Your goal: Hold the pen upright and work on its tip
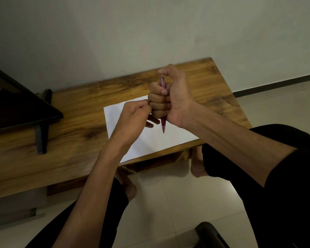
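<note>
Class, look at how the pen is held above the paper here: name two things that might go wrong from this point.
1. The right hand grips the pen in a full fist, tip down over the paper; it may jab or mark the sheet.
2. The paper overhangs the table edge near the knees; a nudge from the left hand might slide it off.
</note>
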